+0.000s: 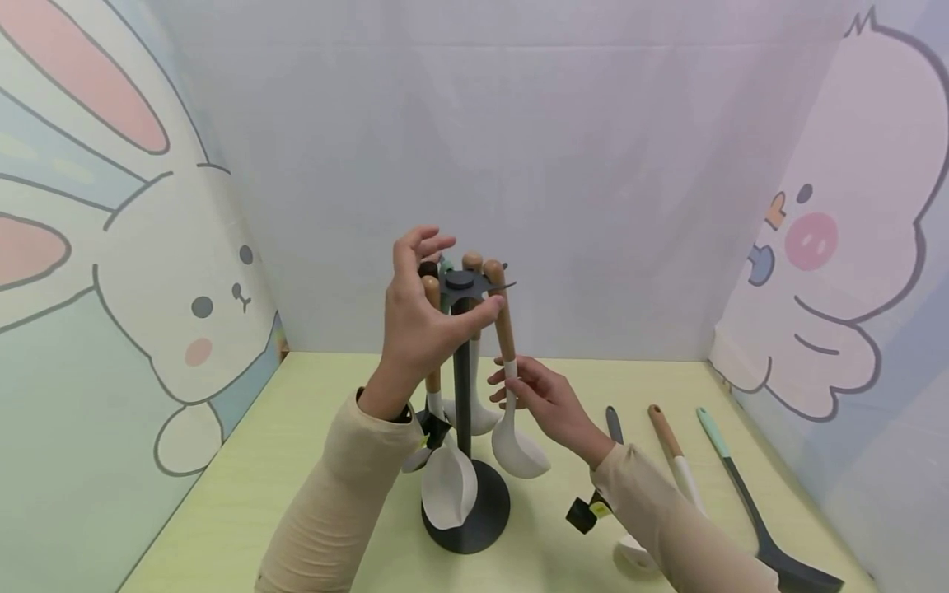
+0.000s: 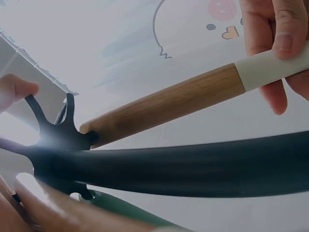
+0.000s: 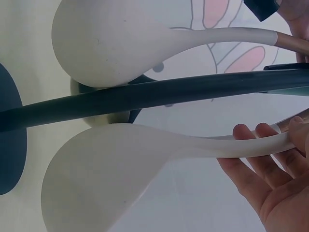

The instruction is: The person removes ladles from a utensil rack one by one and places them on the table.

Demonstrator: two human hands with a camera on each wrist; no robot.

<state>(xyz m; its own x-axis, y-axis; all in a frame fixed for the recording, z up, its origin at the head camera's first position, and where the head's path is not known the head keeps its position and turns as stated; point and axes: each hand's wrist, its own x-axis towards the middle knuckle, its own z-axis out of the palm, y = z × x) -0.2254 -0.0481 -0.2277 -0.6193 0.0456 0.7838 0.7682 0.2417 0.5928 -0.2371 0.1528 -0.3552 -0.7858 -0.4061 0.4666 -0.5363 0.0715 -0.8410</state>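
A black utensil rack (image 1: 463, 387) stands on a round base. My left hand (image 1: 418, 317) is at its top, thumb and bent fingers on opposite sides of the hooks; in the left wrist view a fingertip (image 2: 29, 91) touches a hook. My right hand (image 1: 552, 403) pinches the white neck of a wooden-handled ladle (image 1: 521, 451). That ladle's handle end (image 2: 96, 129) meets one hook; whether it is caught there I cannot tell. Another white, wooden-handled utensil (image 1: 448, 487) hangs at the front left. Behind the pole are a further white utensil (image 1: 483, 420) and a green handle (image 2: 118, 207).
On the table's right lie a dark-handled utensil (image 1: 614, 424) with a black block-like part (image 1: 582, 515), a wooden-handled white utensil (image 1: 666, 432) partly under my right sleeve, and a green-handled black turner (image 1: 741, 494). Cartoon-printed walls (image 1: 519, 165) enclose the table.
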